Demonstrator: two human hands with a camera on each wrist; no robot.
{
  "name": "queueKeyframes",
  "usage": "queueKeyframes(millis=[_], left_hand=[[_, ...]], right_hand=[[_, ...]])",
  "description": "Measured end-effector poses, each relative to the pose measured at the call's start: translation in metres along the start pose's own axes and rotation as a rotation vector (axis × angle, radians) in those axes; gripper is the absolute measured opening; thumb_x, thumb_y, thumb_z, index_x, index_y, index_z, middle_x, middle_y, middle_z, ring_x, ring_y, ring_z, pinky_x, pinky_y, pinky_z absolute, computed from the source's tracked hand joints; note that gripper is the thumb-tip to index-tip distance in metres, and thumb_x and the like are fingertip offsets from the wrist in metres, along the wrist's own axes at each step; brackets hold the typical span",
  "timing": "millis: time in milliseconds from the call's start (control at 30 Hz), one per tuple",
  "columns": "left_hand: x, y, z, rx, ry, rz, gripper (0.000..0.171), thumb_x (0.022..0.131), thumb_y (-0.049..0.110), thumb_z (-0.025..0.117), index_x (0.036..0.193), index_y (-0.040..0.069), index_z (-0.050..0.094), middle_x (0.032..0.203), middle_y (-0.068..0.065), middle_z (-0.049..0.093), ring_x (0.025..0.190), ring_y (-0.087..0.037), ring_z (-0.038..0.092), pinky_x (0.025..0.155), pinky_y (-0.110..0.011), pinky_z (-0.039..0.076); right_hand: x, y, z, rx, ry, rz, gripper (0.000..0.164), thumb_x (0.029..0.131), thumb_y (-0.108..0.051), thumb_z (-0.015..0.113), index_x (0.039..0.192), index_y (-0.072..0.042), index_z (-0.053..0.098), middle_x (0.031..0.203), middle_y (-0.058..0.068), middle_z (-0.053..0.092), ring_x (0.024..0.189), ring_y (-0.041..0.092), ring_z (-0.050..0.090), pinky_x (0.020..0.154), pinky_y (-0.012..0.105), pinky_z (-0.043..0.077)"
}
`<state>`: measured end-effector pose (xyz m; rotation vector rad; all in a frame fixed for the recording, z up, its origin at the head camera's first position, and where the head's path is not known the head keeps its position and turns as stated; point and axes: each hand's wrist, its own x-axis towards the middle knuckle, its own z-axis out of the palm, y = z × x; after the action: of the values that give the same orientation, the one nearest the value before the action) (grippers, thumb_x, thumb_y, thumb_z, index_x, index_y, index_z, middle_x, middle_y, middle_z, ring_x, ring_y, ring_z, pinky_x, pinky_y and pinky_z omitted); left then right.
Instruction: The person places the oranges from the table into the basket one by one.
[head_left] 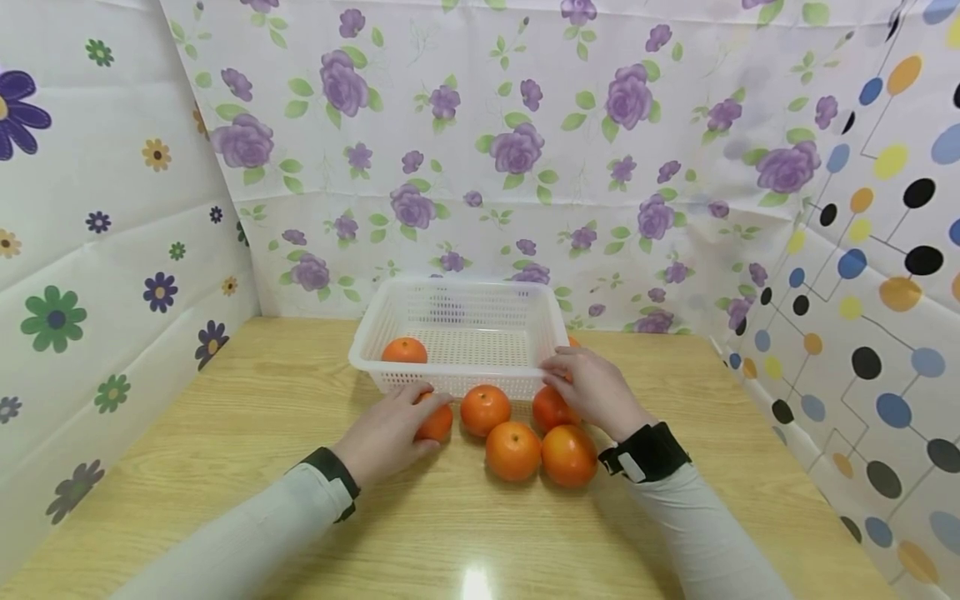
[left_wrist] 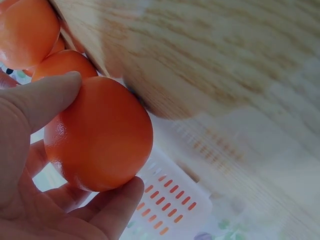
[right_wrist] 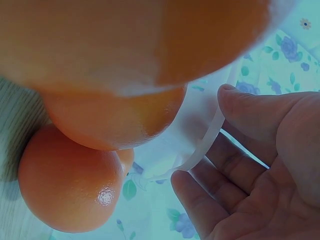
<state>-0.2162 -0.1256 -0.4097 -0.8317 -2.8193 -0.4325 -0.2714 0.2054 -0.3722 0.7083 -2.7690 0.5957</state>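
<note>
My left hand [head_left: 393,433] grips an orange [left_wrist: 102,135] at the table, just in front of the basket's near wall, thumb on one side and fingers curled round the other. The white plastic basket [head_left: 450,367] has slotted sides and one orange [head_left: 405,350] inside at its left end. At its right front corner, my right hand [head_left: 592,387] holds the rim [right_wrist: 205,145] between thumb and fingers. Below that hand sits a partly covered orange [head_left: 551,407]. Another orange [head_left: 485,410] stands beside it, close to the basket wall.
Two more oranges, one at the left [head_left: 513,451] and one at the right [head_left: 569,456], sit nearest me. Part of another orange [head_left: 573,342] shows beyond the right hand. Behind the wooden table [head_left: 262,383] hangs a flowered cloth [head_left: 480,167]; patterned cloths flank both sides.
</note>
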Motion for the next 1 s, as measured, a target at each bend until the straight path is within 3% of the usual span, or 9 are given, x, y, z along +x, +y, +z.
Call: queueKeyframes(millis=[400,1000], left_hand=[[-0.004,0.003,-0.007,0.024,0.062,0.053,0.066,0.091,0.021,0.095,0.149,0.011,0.067,0.143,-0.017,0.062,0.125,-0.036,0.062,0.109,-0.052,0.056],[-0.015,0.025,-0.024,0.032,0.15,0.158,0.064,0.086,0.021,0.099,0.143,0.013,0.069,0.132,-0.013,0.065,0.114,-0.03,0.065,0.096,-0.049,0.062]], right_hand=[[0.001,0.002,0.001,0.005,-0.018,0.018,0.024,0.105,-0.014,0.078,0.126,-0.002,0.081,0.141,0.024,0.071,0.134,0.045,0.065,0.113,0.063,0.052],[0.001,0.001,0.001,-0.003,-0.005,0.004,0.022,0.105,-0.014,0.078,0.124,-0.003,0.082,0.14,0.023,0.071,0.131,0.043,0.067,0.112,0.061,0.053]])
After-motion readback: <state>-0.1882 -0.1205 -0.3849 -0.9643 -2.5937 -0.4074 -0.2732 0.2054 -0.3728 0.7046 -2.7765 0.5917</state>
